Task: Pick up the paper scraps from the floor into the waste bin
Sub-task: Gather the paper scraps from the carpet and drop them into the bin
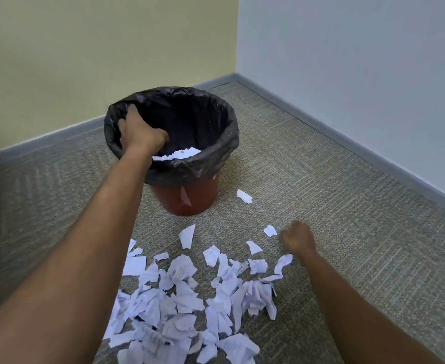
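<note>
Left hand [140,133] grips waste bin [190,169]; right hand [298,238] (blurred, grip unclear) beside paper scraps [182,271]

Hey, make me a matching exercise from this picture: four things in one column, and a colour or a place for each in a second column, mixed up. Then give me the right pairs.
Column one
1. bin bag
2. waste bin
3. left hand
4. right hand

Column two
A. low over the carpet, beside the scraps
B. black
C. reddish brown
D. at the mouth of the waste bin

Right pairs: 1-B, 2-C, 3-D, 4-A.
</note>
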`<state>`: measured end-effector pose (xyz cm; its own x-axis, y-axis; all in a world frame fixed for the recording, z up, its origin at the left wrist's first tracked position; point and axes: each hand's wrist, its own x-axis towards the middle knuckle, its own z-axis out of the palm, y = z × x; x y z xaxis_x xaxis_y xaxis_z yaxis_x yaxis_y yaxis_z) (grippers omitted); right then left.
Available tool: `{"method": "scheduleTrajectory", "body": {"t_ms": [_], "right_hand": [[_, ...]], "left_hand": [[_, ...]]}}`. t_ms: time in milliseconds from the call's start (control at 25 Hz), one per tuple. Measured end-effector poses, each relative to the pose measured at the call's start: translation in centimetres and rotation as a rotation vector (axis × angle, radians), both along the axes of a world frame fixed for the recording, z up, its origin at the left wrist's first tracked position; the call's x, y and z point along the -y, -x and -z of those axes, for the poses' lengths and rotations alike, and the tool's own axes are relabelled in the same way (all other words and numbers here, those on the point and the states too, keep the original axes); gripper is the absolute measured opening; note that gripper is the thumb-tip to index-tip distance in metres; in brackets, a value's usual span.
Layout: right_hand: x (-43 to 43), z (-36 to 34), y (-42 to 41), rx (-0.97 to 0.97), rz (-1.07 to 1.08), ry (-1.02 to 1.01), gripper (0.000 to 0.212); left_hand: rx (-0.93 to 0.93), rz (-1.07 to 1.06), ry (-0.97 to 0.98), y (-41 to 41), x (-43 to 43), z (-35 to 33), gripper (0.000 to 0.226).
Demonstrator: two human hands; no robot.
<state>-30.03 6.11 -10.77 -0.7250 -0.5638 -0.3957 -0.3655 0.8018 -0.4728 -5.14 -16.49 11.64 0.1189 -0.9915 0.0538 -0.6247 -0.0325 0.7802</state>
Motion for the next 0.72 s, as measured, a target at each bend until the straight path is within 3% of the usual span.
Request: {"method": "scheduleTrajectory", "body": {"t_ms": [120,160,320,560,720], "right_hand": [[-1.2,2.9,-3.5,-0.101,-0.188,-0.002,0.069],[-1.2,3.5,-4.4,-0.126,-0.25,-0.009,0.071],[-0.5,4.1,-6.3,-0.247,-0.398,-0.002,0.067],[-0.3,3.7,-10.1,-0.242,-0.514,0.183,0.046],[0.5,2.7,-11.7,-0.268,-0.535,0.386,0.032]], "left_hand": [[-0.021,-0.196,0.376,-0.6,-4.3,1.0,0.022],[-0.035,-0.228,0.431,-0.6,-5.8,1.8,0.021],[-0.11,-0.13,0.432,-1.2,-10.7,5.6,0.051],[-0.017,0.202,0.473,-1.8,-12.9,10.0,0.039],[0.232,0.303,0.301,-2.6,-14.2,15.1,0.034]]}}
